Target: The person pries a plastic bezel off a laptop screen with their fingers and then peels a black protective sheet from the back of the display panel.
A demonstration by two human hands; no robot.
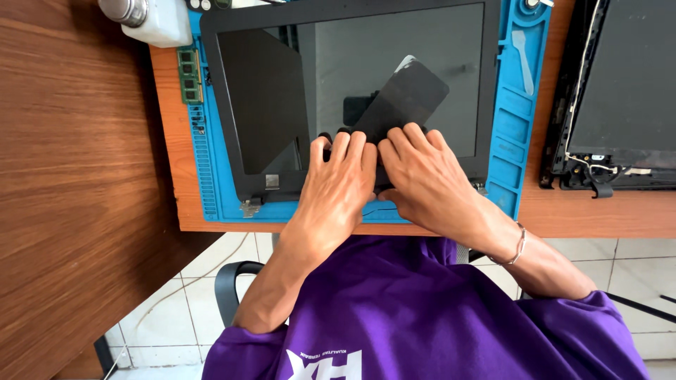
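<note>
A black laptop screen assembly [352, 77] lies flat on a blue repair mat [517, 105]. Both my hands rest side by side on the near strip of its black bezel [274, 184]. My left hand [340, 186] has its fingers laid over the strip, fingertips at the glass edge. My right hand [422, 176] touches it on the right, fingers over the same strip and the thumb tucked at the near edge. The dark glass mirrors my fingertips and a dark rectangular shape.
Memory modules [189, 76] lie on the mat's left edge, and a blue plastic pry tool [522, 60] on its right. A second dismantled screen panel with loose cables [620, 91] is at the right. A white bottle [148, 20] stands top left. A wooden wall [70, 197] runs along the left.
</note>
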